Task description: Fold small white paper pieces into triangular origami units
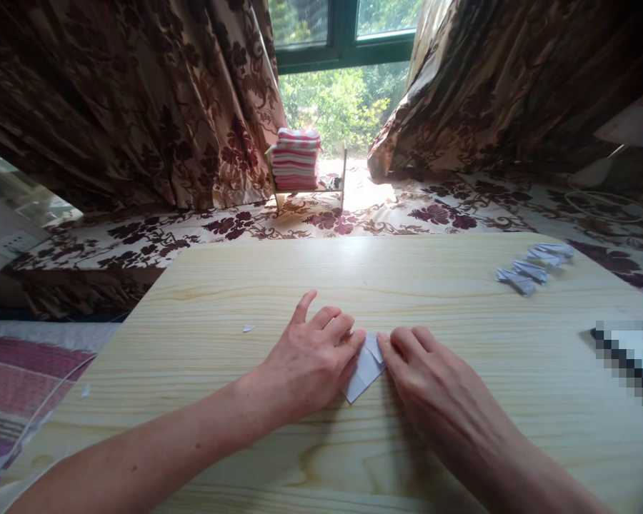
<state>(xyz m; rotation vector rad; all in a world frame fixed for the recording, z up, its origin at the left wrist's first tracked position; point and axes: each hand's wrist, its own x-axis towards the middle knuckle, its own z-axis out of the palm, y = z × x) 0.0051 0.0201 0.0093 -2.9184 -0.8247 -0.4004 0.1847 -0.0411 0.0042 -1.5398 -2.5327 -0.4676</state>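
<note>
A small piece of folded white paper [360,378] lies on the light wooden table between my hands, one corner pointing toward me. My left hand [313,360] grips its left side, thumb and curled fingers pressed on the paper, with the little finger raised. On the paper's upper right edge, the closed fingers of my right hand [426,364] pinch a folded flap. My fingers hide parts of both sides. Several folded paper pieces [530,271] sit together at the table's far right corner.
A paper scrap [248,328] lies left of my hands. A pixelated object [632,357] rests at the right edge of the wooden table [219,442]. Behind, a small rack [344,178] holds striped folded cloths [296,160] on the window ledge, between patterned curtains [193,107].
</note>
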